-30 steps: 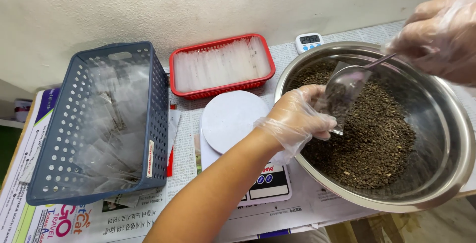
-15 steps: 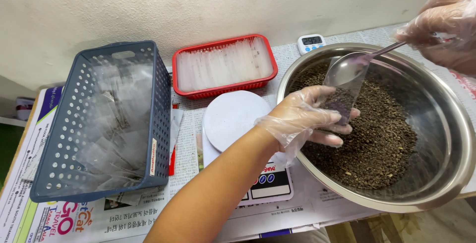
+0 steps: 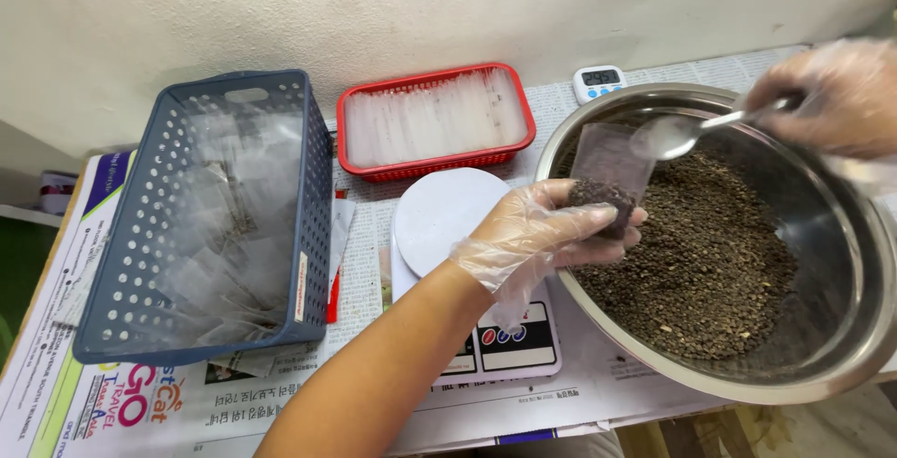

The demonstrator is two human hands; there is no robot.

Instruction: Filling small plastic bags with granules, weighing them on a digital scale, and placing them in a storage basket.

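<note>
**Newspaper-lined surface: pouch-filling station, risks noted**

Head view. Plain off-white wall behind; surface (image 3: 392,327) covered in newsprint.

- Left hand (image 3: 537,234), in thin clear glove: grip closed around small clear pouch (image 3: 607,173), lower part dark with granules, open top upright over near rim of bowl.
- Right hand (image 3: 832,98), gloved, partly cut off at frame edge: grip pinched on handle of metal spoon (image 3: 677,133), spoon bowl just beside pouch mouth and looking empty.
- Steel mixing bowl (image 3: 841,262), holding dark brown granules (image 3: 710,252).
- White digital scale (image 3: 448,224), round platter bare, directly beneath left wrist.
- Red tray (image 3: 434,164) of flat clear pouches, at wall.
- Blue perforated basket (image 3: 313,215) of filled pouches, far left.
- Small white timer (image 3: 598,79), behind bowl.

Risks, as judged: floppy pouch mouth folding shut, sending granules down outside; slippery glove loosening hold on pouch; wrist brushing scale platter; bowl overhanging surface edge, liable to tip if leaned on.
</note>
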